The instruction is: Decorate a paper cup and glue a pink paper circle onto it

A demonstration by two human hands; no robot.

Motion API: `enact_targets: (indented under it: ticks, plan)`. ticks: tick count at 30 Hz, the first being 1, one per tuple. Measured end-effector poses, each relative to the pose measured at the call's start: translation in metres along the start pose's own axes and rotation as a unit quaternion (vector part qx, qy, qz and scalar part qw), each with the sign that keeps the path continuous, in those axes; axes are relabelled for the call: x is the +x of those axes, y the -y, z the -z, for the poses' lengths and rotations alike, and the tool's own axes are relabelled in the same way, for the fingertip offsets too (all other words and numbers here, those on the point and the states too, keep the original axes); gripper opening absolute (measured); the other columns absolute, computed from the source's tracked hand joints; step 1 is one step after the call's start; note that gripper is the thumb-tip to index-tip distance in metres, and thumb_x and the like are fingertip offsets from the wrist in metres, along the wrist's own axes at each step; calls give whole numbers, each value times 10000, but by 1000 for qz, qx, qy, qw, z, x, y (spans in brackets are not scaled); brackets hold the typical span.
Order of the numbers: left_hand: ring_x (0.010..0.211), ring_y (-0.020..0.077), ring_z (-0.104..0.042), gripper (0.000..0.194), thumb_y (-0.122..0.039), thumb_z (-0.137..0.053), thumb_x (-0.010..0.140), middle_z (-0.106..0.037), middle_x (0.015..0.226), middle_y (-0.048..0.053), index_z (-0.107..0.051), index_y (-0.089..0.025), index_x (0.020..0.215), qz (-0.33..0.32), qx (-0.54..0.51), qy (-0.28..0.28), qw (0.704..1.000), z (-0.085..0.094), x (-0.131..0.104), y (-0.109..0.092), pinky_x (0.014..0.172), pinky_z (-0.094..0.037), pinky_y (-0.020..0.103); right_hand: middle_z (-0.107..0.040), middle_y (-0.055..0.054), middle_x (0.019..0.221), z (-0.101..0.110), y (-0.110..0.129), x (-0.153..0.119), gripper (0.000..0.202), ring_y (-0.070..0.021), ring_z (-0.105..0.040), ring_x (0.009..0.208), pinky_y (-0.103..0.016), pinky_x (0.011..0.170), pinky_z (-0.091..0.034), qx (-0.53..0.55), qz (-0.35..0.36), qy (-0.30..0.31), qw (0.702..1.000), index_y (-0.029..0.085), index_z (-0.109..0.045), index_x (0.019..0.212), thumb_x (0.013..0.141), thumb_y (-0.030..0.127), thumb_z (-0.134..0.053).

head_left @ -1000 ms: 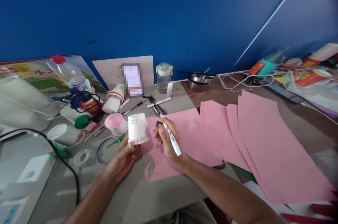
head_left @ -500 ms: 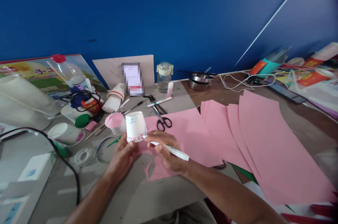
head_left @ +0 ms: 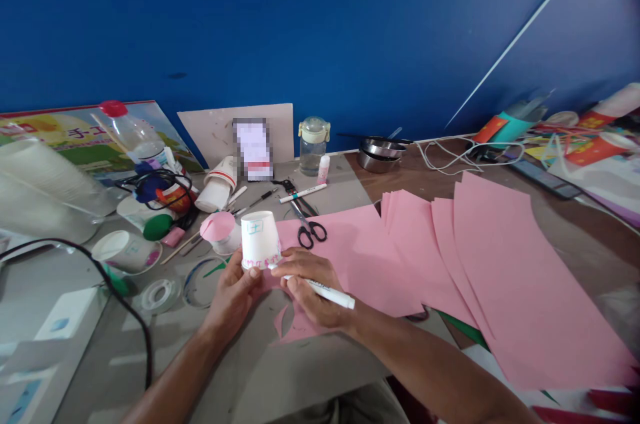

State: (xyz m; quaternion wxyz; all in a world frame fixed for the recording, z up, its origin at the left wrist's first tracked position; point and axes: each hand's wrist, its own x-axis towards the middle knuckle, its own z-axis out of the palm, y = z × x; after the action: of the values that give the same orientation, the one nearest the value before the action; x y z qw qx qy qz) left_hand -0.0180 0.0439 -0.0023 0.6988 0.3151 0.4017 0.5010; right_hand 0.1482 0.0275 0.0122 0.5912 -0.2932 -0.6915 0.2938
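A white paper cup [head_left: 259, 241] is held upside down by my left hand [head_left: 237, 287], thumb at its rim. The cup has a green window drawn near its top and pink marks along the rim. My right hand [head_left: 313, 287] is closed around a white marker [head_left: 327, 293], its tip close to the pink marks at the cup's lower right; whether it touches I cannot tell. Under and behind the hands lies pink paper [head_left: 360, 244] with black-handled scissors [head_left: 313, 234] on it. A small cup topped with a pink paper cone [head_left: 217, 227] stands just left of the held cup.
Pink sheets [head_left: 520, 264] fan out on the right. A phone [head_left: 253, 151] leans at the back beside a water bottle [head_left: 314, 147] and a glue stick [head_left: 323, 171]. On the left are a tape roll [head_left: 159, 295], a decorated cup [head_left: 127, 251] and a black cable [head_left: 135, 314].
The marker tip has shifted slightly down along the cup's rim, and the pen has tilted a little. The cup has turned slightly in my left hand. The view has moved a little.
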Motion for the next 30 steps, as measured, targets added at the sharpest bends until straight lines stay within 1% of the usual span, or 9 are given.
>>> enact_targets:
  ticks: [3,6,12,17,22,30]
  plan:
    - [861,208,-680,676,-375,-857,629,-738,1002,61,-617,-240,1247,0,8,4,1000,-1,-1,0,770,-558,306,-720,-33,746,0,0,0,224,-167,-654,705,-380,895,-518,-9,4,-5,1000,225,-664,988,933,238,-447]
    - [879,215,-682,672,-367,-846,649,-736,1017,64,-605,-243,1264,2,11,9,1000,0,-2,-1,794,-556,321,-719,-36,738,-1,0,1,219,-169,-654,711,-381,888,-520,-10,10,-8,1000,214,-671,977,920,214,-460]
    - [924,233,-680,627,-349,-846,650,-731,1059,78,-625,-235,1227,2,4,9,1000,2,-1,1,810,-556,334,-726,-50,774,-2,-1,1,215,-170,-648,708,-386,876,-528,-21,14,-11,1000,211,-672,934,910,197,-458]
    - [878,226,-684,634,-350,-861,622,-737,1010,70,-635,-223,1201,6,5,-2,1000,2,0,2,771,-561,322,-705,-28,710,-1,0,1,201,-161,-655,706,-384,888,-528,-21,14,-5,1000,203,-661,951,910,203,-465]
    - [871,221,-682,640,-355,-864,617,-737,991,71,-636,-212,1198,5,9,-10,1000,0,-1,0,774,-558,319,-676,-24,682,1,2,2,218,-166,-641,670,-406,895,-519,8,0,-3,1000,209,-667,935,932,218,-450]
    - [910,231,-680,610,-336,-854,636,-735,1031,73,-630,-220,1192,4,-4,3,1000,1,0,1,802,-551,333,-681,-24,680,-1,1,1,221,-177,-640,700,-408,903,-504,1,-11,4,1000,224,-678,961,933,233,-459]
